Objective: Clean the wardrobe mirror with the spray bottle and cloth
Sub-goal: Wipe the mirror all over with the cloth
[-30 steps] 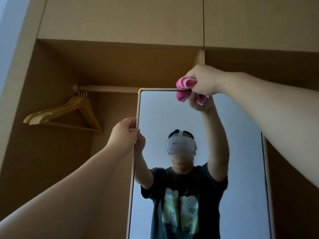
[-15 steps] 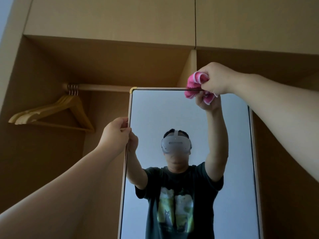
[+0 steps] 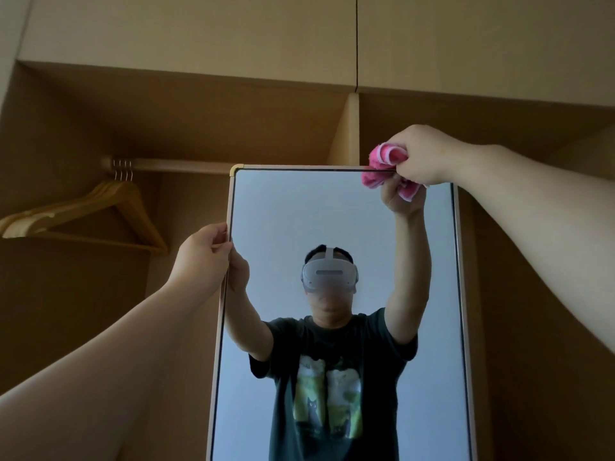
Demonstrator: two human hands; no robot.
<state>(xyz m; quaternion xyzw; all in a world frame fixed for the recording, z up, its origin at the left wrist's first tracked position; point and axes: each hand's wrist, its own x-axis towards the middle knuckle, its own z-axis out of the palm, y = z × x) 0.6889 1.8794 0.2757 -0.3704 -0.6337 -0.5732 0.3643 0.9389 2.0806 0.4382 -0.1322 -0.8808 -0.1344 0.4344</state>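
A tall framed mirror (image 3: 286, 211) stands inside the open wardrobe and fills the lower middle of the head view. My left hand (image 3: 199, 261) grips its left frame edge about a third of the way down. My right hand (image 3: 422, 154) is closed around a bunched pink cloth (image 3: 382, 163), which is pressed over the top frame edge near the right corner. The glass reflects a person with both arms raised. No spray bottle is in view.
A wooden rail (image 3: 173, 165) runs behind the mirror's top left, with several wooden hangers (image 3: 100, 207) on it. A vertical divider panel (image 3: 347, 131) rises behind the mirror. Closed cupboard doors (image 3: 199, 34) sit above.
My right hand has slid the pink cloth rightward along the mirror's top edge, from near the middle toward the right corner. My left hand keeps its grip on the left frame.
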